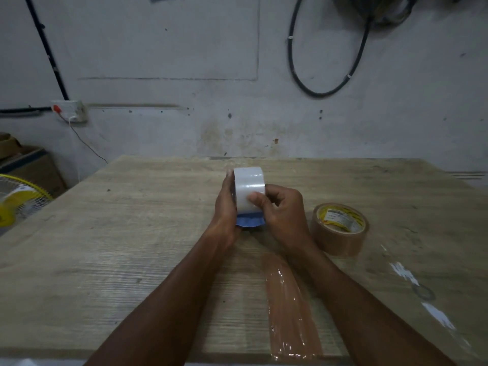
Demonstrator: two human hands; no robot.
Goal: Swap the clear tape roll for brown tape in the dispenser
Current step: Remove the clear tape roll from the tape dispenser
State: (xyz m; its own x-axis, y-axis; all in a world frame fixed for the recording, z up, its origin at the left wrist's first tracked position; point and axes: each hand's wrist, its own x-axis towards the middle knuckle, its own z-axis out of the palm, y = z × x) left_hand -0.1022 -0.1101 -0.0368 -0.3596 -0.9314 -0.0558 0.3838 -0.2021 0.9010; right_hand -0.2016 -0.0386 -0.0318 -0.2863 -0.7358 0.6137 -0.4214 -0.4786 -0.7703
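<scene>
The clear tape roll stands upright on edge in the blue dispenser, of which only the lower part shows beneath the roll. My left hand grips the roll's left side. On the right side my right hand holds it, thumb pressed on the front face. The brown tape roll lies flat on the wooden table, just right of my right hand, apart from it.
A strip of brown tape is stuck to the table under my right forearm. Shiny clear tape scraps lie at the right. A yellow fan and cardboard boxes stand left of the table. The wall is close behind.
</scene>
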